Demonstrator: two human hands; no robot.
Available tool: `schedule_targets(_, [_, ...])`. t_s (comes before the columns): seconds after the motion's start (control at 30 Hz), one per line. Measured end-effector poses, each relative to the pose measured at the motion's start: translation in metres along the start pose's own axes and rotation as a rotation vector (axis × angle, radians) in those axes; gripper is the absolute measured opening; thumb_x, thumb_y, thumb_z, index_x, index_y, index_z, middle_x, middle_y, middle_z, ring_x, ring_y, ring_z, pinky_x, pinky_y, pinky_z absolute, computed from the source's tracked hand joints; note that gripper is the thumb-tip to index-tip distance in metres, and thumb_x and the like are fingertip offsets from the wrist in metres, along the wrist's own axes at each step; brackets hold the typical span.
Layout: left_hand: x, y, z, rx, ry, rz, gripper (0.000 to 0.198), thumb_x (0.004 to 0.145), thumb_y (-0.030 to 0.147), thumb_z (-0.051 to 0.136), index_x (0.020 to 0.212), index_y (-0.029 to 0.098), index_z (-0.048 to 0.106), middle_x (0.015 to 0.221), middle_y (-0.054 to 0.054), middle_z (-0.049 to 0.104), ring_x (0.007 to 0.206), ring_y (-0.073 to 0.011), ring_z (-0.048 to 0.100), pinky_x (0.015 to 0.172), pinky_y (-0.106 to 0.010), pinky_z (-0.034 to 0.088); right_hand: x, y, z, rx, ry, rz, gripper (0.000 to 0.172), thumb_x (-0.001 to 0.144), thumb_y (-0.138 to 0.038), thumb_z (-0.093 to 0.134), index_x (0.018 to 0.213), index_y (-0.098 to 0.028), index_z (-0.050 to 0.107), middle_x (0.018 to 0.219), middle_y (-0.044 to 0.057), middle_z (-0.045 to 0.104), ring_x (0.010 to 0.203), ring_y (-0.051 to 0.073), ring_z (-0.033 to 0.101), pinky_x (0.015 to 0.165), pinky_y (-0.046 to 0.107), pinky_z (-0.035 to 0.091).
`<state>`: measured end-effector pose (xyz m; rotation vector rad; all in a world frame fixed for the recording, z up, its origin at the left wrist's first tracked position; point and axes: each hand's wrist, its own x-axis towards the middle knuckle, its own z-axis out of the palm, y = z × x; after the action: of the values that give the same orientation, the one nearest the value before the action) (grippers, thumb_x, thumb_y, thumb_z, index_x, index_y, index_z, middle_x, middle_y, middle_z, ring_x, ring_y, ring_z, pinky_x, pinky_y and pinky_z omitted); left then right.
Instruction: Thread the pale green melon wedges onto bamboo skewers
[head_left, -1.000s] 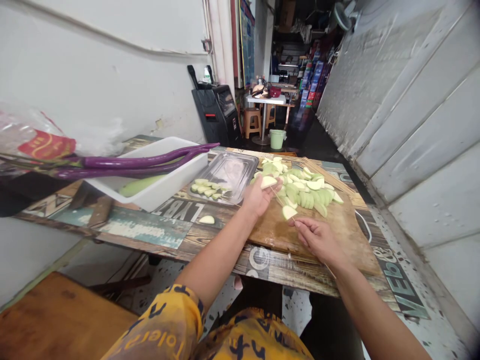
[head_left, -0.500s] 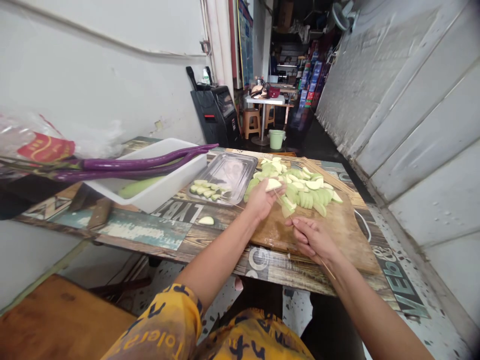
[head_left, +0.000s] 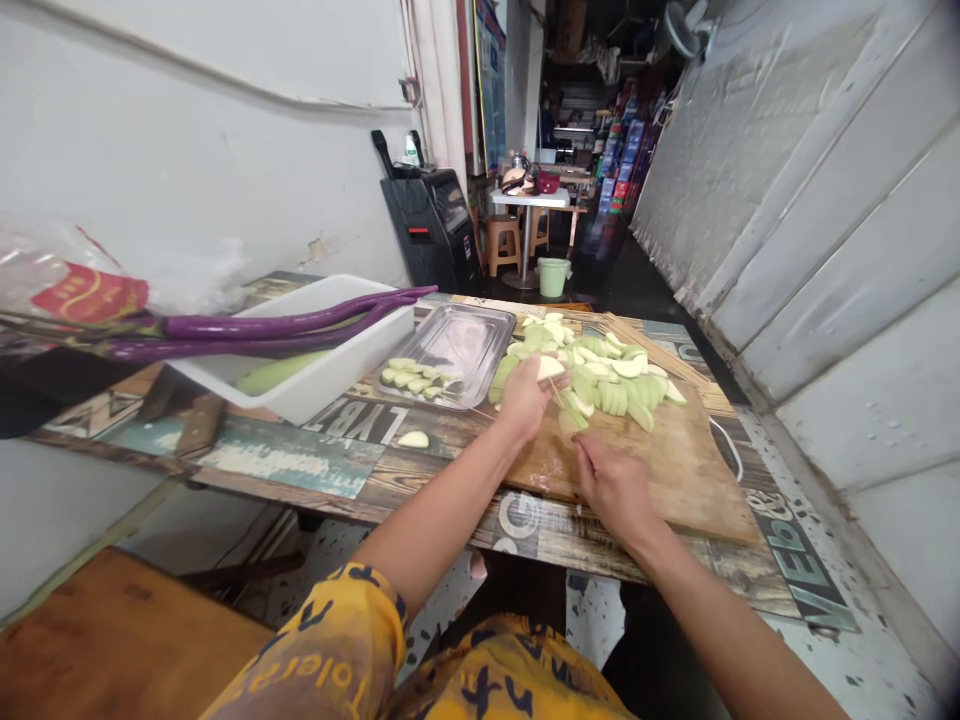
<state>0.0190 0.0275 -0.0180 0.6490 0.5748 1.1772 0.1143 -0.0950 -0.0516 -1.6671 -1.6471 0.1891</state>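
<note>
My left hand, its fingers closed, grips a pale half-moon zucchini slice above the near edge of a pile of zucchini slices. My right hand is closed in a pinch over the wooden cutting board, on a thin wooden skewer mostly hidden by the fingers. Between the two hands, zucchini slices hang along the skewer's line. A clear plastic tray left of the pile holds several skewered slices in its near left corner.
A single slice lies on the patterned table. Purple eggplants rest across a white bin at left. Loose skewers lie behind the pile. White walls flank the table; a wooden seat is at lower left.
My right hand has turned over and moved slightly left; the skewer's tail along the wrist no longer shows. My left hand and its slice have shifted slightly right.
</note>
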Motion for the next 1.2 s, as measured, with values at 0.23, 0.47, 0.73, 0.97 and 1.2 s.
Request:
schedule_targets(0.23, [-0.002,0.000,0.003,-0.054,-0.042,-0.042,0.024,0.089,0.025,0.040,0.091,0.008,0.057,0.079,-0.011,0.066,0.078,-0.0162,0.065,0.083,-0.033,0.048,0.005,-0.007,-0.001,0.607,-0.148,0.293,0.030,0.082,-0.043,0.049,0.087,-0.017,0.063,0.046,-0.005,0.040,0.037,0.009,0.032,0.038,0.021,0.024])
schedule_targets(0.47, [0.002,0.002,0.001,-0.172,-0.051,-0.078,0.024,0.090,0.023,0.039,0.090,0.007,0.057,0.079,-0.012,0.065,0.073,-0.0150,0.064,0.072,-0.028,0.050,0.005,-0.009,-0.004,0.827,-0.196,0.401,0.035,0.079,-0.047,0.054,0.090,-0.015,0.060,0.044,-0.009,0.031,0.035,0.005,0.021,0.034,0.019,0.016])
schedule_targets(0.73, [0.004,0.002,0.002,-0.191,0.036,-0.150,0.024,0.089,0.021,0.039,0.084,0.007,0.057,0.071,-0.010,0.062,0.064,-0.0132,0.060,0.059,-0.024,0.048,-0.001,-0.009,-0.003,0.575,-0.161,0.304,0.037,0.081,-0.046,0.049,0.089,-0.012,0.062,0.047,-0.007,0.031,0.041,0.006,0.025,0.039,0.020,0.017])
schedule_targets(0.97, [0.010,0.002,-0.003,-0.175,0.069,-0.080,0.024,0.088,0.022,0.040,0.083,0.007,0.058,0.074,-0.011,0.063,0.067,-0.0143,0.061,0.064,-0.026,0.047,-0.001,-0.011,-0.008,0.852,-0.258,0.454,0.036,0.078,-0.046,0.055,0.090,-0.013,0.060,0.042,-0.011,0.027,0.034,0.003,0.018,0.034,0.018,0.013])
schedule_targets(1.2, [0.007,-0.001,-0.002,-0.071,0.007,-0.003,0.020,0.084,0.023,0.046,0.082,0.009,0.060,0.074,-0.009,0.064,0.065,-0.0132,0.060,0.063,-0.025,0.046,0.003,-0.011,-0.013,1.006,-0.329,0.560,0.033,0.073,-0.046,0.061,0.085,-0.015,0.058,0.039,-0.013,0.030,0.027,0.001,0.018,0.027,0.015,0.013])
